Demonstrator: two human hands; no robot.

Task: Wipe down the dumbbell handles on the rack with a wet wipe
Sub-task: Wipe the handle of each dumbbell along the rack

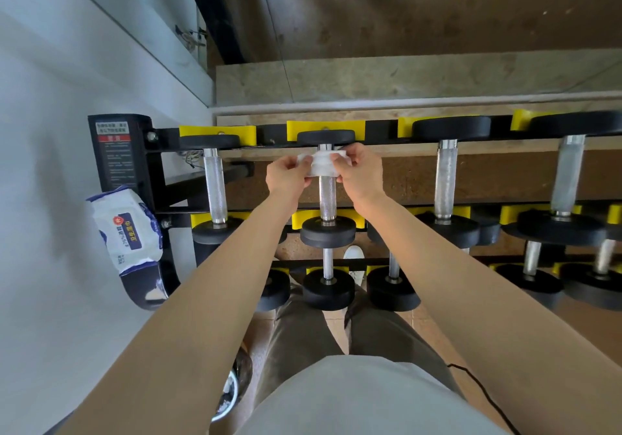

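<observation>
Your left hand (286,173) and right hand (358,172) fingers pinch the wet wipe (322,164) around the second handle (327,195), leaving most dumbbells seemingly unwiped.

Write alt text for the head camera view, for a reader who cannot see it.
Both hands, left hand and right hand, hold a white wet wipe wrapped around the far end of a dumbbell handle on the top tier of a black and yellow rack. A wipes packet rests at the rack's left end.
</observation>
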